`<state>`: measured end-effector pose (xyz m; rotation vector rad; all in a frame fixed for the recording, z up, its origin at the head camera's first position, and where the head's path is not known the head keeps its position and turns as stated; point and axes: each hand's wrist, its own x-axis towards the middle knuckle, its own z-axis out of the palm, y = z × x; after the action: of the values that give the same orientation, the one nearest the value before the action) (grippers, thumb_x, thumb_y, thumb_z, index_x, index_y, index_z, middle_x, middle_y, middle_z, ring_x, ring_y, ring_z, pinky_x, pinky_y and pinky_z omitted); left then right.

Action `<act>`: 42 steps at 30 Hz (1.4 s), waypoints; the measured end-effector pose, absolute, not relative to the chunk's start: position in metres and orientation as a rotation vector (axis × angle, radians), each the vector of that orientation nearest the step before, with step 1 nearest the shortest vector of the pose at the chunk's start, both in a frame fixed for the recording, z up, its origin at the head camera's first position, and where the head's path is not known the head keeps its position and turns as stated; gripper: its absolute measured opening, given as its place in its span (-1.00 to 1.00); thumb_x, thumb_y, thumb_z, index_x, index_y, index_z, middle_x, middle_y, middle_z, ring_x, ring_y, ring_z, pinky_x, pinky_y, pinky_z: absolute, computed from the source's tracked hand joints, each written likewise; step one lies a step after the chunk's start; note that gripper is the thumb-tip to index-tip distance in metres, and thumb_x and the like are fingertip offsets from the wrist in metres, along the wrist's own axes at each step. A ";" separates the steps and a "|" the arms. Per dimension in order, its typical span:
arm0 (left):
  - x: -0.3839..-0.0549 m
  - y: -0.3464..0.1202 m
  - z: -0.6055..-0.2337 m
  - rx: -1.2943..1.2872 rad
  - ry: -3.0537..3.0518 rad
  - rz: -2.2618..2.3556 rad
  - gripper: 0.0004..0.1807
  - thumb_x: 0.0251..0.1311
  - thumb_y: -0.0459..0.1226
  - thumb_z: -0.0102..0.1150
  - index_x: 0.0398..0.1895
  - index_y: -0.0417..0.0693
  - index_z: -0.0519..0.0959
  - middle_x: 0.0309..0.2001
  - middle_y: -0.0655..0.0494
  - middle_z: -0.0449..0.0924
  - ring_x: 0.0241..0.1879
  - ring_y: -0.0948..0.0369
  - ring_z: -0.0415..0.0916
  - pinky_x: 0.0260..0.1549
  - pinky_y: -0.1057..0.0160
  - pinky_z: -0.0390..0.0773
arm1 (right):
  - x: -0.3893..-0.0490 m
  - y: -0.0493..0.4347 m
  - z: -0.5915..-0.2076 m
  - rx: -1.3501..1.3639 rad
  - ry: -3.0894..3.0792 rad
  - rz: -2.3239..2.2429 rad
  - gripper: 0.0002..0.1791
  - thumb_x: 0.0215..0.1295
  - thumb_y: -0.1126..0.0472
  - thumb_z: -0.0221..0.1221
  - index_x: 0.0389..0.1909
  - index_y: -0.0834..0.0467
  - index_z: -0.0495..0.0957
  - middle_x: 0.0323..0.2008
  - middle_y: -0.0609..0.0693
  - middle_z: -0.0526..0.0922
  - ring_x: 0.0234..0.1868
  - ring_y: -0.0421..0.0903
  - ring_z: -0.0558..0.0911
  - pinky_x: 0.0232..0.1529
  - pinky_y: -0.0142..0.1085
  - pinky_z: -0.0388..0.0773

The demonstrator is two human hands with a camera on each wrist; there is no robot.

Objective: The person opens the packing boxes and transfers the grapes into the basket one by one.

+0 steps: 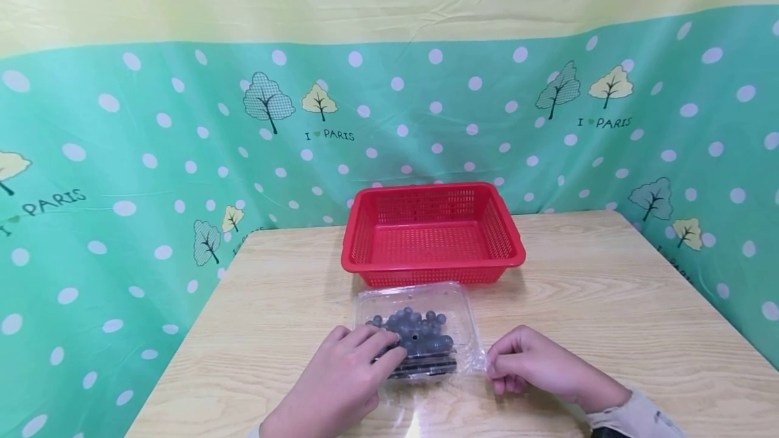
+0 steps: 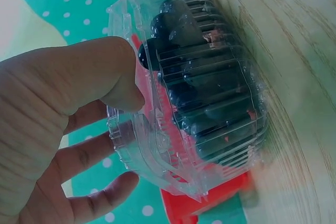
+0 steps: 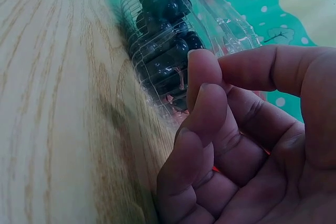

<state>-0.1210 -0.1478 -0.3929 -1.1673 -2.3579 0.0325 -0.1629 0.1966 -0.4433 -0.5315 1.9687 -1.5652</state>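
Observation:
A clear plastic clamshell box [image 1: 465, 316] of dark grapes [image 1: 420, 326] lies on the table. My left hand [image 1: 349, 374] comes over its near left part. In the left wrist view the thumb [image 2: 100, 72] lies along the rim and the other fingers [image 2: 102, 198] stay spread and loosely straight beside the lid. At the near right corner, my right hand [image 1: 523, 365] pinches the box's edge between thumb and index finger, its other fingers curled under. The right wrist view has the grapes [image 3: 163, 35] showing through the ribbed wall, close past those fingertips.
Directly behind the box stands a red plastic basket [image 1: 433, 265] with perforated walls. Both sit on a light wood-grain table [image 1: 274, 316]. A green and yellow dotted cloth [image 1: 438, 127] hangs around the back and sides.

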 end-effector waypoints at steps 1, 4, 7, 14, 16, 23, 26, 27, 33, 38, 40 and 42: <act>-0.121 -0.148 -0.393 -1.167 -2.358 0.035 -0.48 -0.12 -0.36 0.40 0.01 0.17 0.66 0.05 0.21 0.68 0.01 0.17 0.62 -0.28 0.12 0.60 | -0.163 0.196 -0.443 -0.532 1.969 -1.565 -0.76 0.33 0.29 0.21 -0.32 0.44 0.68 -0.52 0.00 0.72 -0.50 -0.25 0.60 -0.48 -0.43 0.49; -0.121 -0.147 -0.393 -1.166 -2.355 0.040 -0.48 -0.13 -0.36 0.40 0.01 0.16 0.66 0.05 0.20 0.68 0.00 0.17 0.63 -0.28 0.12 0.59 | -0.163 0.196 -0.443 -0.529 1.965 -1.566 -0.76 0.33 0.29 0.21 -0.32 0.45 0.68 -0.52 0.00 0.72 -0.51 -0.25 0.60 -0.49 -0.43 0.49; -0.121 -0.147 -0.393 -1.166 -2.355 0.046 -0.48 -0.14 -0.35 0.41 0.01 0.16 0.66 0.05 0.20 0.69 0.00 0.17 0.63 -0.29 0.13 0.60 | -0.163 0.196 -0.444 -0.523 1.958 -1.571 -0.75 0.33 0.29 0.21 -0.32 0.46 0.67 -0.52 0.00 0.71 -0.51 -0.25 0.60 -0.49 -0.42 0.49; -0.121 -0.146 -0.391 -1.172 -2.378 0.054 -0.51 -0.11 -0.34 0.39 0.00 0.18 0.66 0.03 0.21 0.70 -0.01 0.19 0.63 -0.30 0.13 0.61 | -0.163 0.195 -0.444 -0.519 1.953 -1.570 -0.74 0.33 0.29 0.21 -0.33 0.48 0.66 -0.53 -0.01 0.71 -0.51 -0.26 0.59 -0.49 -0.42 0.48; -0.120 -0.146 -0.391 -1.172 -2.382 0.055 -0.52 -0.10 -0.34 0.39 -0.01 0.18 0.66 0.02 0.21 0.70 -0.01 0.19 0.63 -0.29 0.12 0.61 | -0.163 0.195 -0.443 -0.517 1.956 -1.566 -0.73 0.33 0.28 0.22 -0.34 0.48 0.66 -0.53 -0.01 0.71 -0.52 -0.26 0.59 -0.49 -0.42 0.48; -0.120 -0.145 -0.389 -1.173 -2.395 0.050 -0.54 -0.06 -0.32 0.41 0.00 0.17 0.66 0.03 0.21 0.70 -0.01 0.18 0.63 -0.28 0.12 0.63 | -0.163 0.195 -0.442 -0.504 1.964 -1.557 -0.73 0.33 0.27 0.22 -0.33 0.46 0.68 -0.53 0.00 0.71 -0.51 -0.25 0.60 -0.48 -0.40 0.50; -0.120 -0.145 -0.388 -1.170 -2.392 0.053 -0.55 -0.04 -0.31 0.40 0.00 0.17 0.67 0.02 0.21 0.70 -0.02 0.19 0.63 -0.29 0.13 0.62 | -0.163 0.196 -0.443 -0.509 1.960 -1.561 -0.74 0.34 0.27 0.22 -0.33 0.46 0.68 -0.52 0.01 0.71 -0.51 -0.24 0.60 -0.48 -0.40 0.51; -0.120 -0.145 -0.388 -1.170 -2.388 0.054 -0.55 -0.05 -0.32 0.41 -0.01 0.17 0.67 0.02 0.21 0.70 -0.02 0.18 0.64 -0.30 0.13 0.61 | -0.163 0.196 -0.443 -0.510 1.958 -1.563 -0.74 0.34 0.28 0.21 -0.33 0.46 0.68 -0.53 0.01 0.71 -0.51 -0.24 0.60 -0.48 -0.40 0.51; -0.121 -0.146 -0.386 -1.169 -2.376 0.071 -0.56 -0.05 -0.29 0.42 -0.01 0.15 0.66 0.01 0.19 0.71 -0.02 0.16 0.66 -0.28 0.11 0.62 | -0.164 0.197 -0.445 -0.516 1.952 -1.569 -0.75 0.34 0.29 0.21 -0.33 0.45 0.68 -0.52 0.01 0.72 -0.50 -0.24 0.60 -0.48 -0.40 0.52; -0.121 -0.149 -0.384 -1.163 -2.359 0.092 -0.51 -0.10 -0.24 0.50 0.00 0.14 0.66 0.01 0.18 0.72 -0.03 0.15 0.68 -0.26 0.09 0.66 | -0.164 0.198 -0.445 -0.513 1.959 -1.572 -0.77 0.34 0.30 0.19 -0.32 0.42 0.69 -0.52 0.01 0.71 -0.51 -0.24 0.60 -0.49 -0.40 0.51; -0.121 -0.150 -0.383 -1.167 -2.347 0.091 -0.52 -0.10 -0.26 0.48 0.00 0.14 0.66 0.00 0.18 0.72 -0.04 0.15 0.68 -0.27 0.09 0.66 | -0.164 0.199 -0.444 -0.515 1.954 -1.573 -0.77 0.33 0.30 0.19 -0.32 0.44 0.69 -0.52 0.01 0.71 -0.51 -0.24 0.60 -0.49 -0.40 0.50; -0.121 -0.149 -0.382 -1.169 -2.342 0.093 -0.53 -0.09 -0.27 0.47 0.00 0.13 0.66 0.00 0.17 0.72 -0.05 0.15 0.68 -0.28 0.09 0.66 | -0.164 0.198 -0.443 -0.515 1.948 -1.572 -0.76 0.33 0.31 0.18 -0.31 0.46 0.68 -0.53 0.00 0.70 -0.51 -0.25 0.59 -0.48 -0.40 0.50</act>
<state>-0.1206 -0.1493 -0.3824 -1.1689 -2.3422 0.0933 -0.1642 0.1985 -0.4430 -0.5148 1.9477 -1.5724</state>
